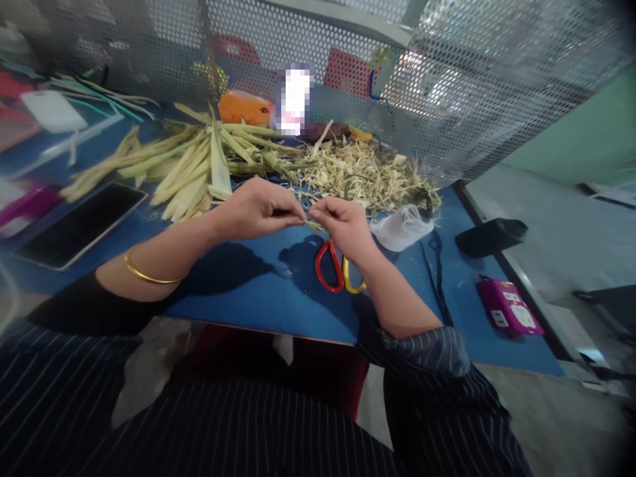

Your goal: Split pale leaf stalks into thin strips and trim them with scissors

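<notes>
Over the blue table, my left hand point(265, 209) and my right hand point(342, 225) meet with fingertips almost touching. Each is closed in a pinch on a thin pale-green husk strip point(314, 226), mostly hidden by the fingers. Scissors point(328, 266) with one red and one yellow handle loop lie beneath my right hand, which covers their blades. Behind my left hand spread long pale-green husks point(186, 165), like corn husks. A heap of shredded husk bits point(362, 172) lies beyond my right hand, and a white spool of thread point(405, 226) rests on its side near that heap.
A dark phone point(82, 225) lies at the left, with a white device point(53, 111) behind it. On the right are a black pouch-like object point(491, 236), a magenta box point(509, 306) and black cords point(437, 278). A perforated metal screen point(308, 40) bounds the back; an orange packet point(245, 107) stands before it.
</notes>
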